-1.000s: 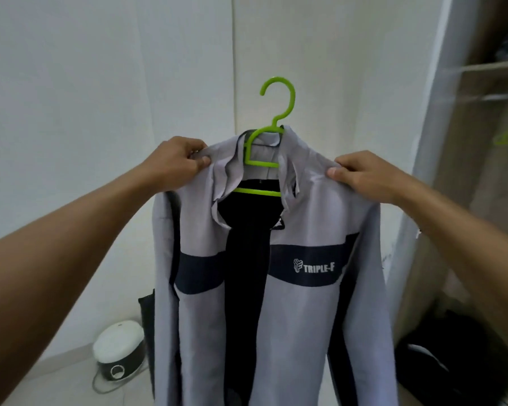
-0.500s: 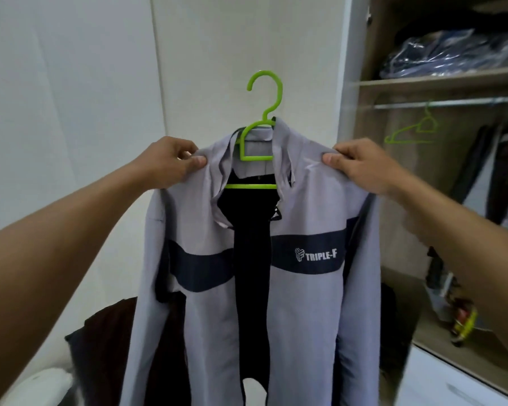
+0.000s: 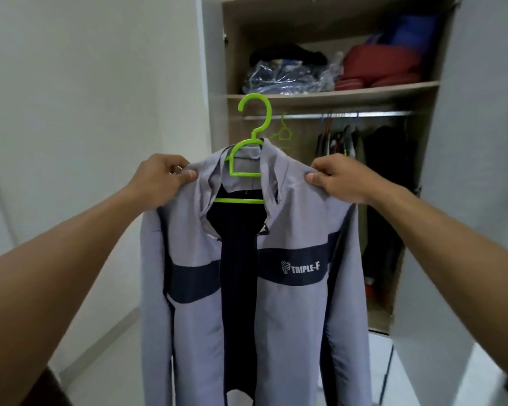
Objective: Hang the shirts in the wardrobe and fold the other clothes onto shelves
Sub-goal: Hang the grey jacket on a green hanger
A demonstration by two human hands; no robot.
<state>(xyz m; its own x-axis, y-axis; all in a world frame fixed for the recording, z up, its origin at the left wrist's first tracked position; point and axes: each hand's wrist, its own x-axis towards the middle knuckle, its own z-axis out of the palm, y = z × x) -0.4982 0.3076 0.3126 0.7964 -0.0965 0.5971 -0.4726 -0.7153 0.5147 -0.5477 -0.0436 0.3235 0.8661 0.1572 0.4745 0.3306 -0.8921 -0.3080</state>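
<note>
Shirt: here's the grey shirt [image 3: 291, 317], dark band across the chest, "TRIPLE-F" printed on it, held up in the air right in front of the open wardrobe [image 3: 232, 54], outside it, front hanging open.
Hanger: the green hanger [image 3: 254, 118] sits inside the collar, hook upright and free, in front of the wardrobe's left side, not on anything.
Left hand: the left hand [image 3: 162, 178] pinches the shirt's shoulder on the side away from the wardrobe's opening, thumb on the front, fingers curled behind the cloth.
Right hand: the right hand [image 3: 338, 177] does the same on the other shoulder, in front of the wardrobe's middle.
Rail: the metal rail [image 3: 335, 115] runs across inside the wardrobe, just beneath its top shelf [image 3: 335, 93]. A spare green hanger [image 3: 285, 131] hangs at the wardrobe's left end, dark clothes [image 3: 379, 171] towards its right.
Top shelf: a plastic-wrapped bundle [image 3: 282, 77] lies at the wardrobe's left, a red item [image 3: 379, 65] at its right.
Door: a white door [image 3: 481, 142] stands open at the wardrobe's right edge.
</note>
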